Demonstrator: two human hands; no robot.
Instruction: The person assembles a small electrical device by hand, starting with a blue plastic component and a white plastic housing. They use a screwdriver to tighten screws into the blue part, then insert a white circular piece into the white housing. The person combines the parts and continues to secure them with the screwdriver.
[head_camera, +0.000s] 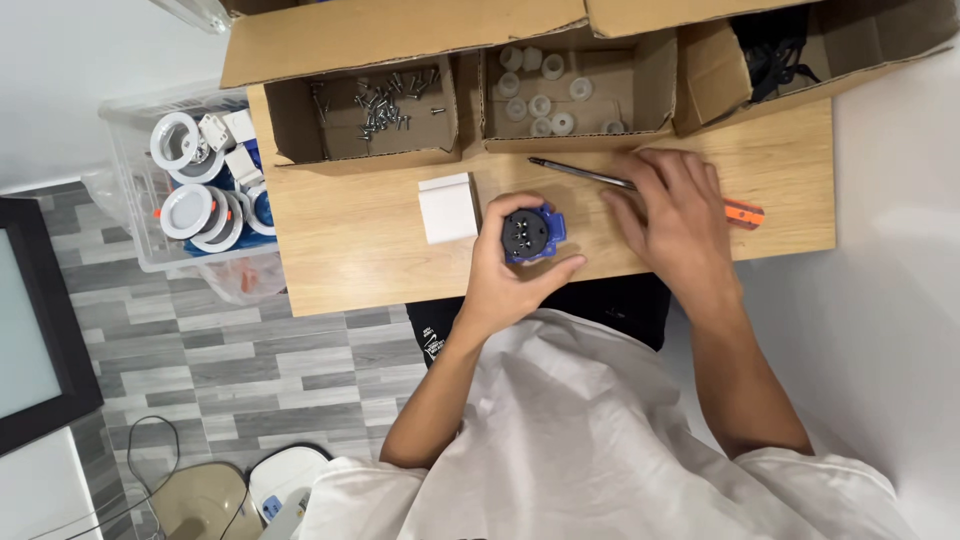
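— What does the left hand (500, 270) grip?
— A round blue plug part (530, 233) with a dark face, clamped above the wooden table (350, 260).
— The right hand (675, 220)?
— Flat on a screwdriver (640, 187), fingers loose.

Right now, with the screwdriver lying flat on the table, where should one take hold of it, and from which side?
Probably by the orange handle, coming from above. The screwdriver lies flat on the wooden table, its thin metal shaft pointing left toward the boxes. The right hand already rests over its middle, so the thicker handle gives the surer hold.
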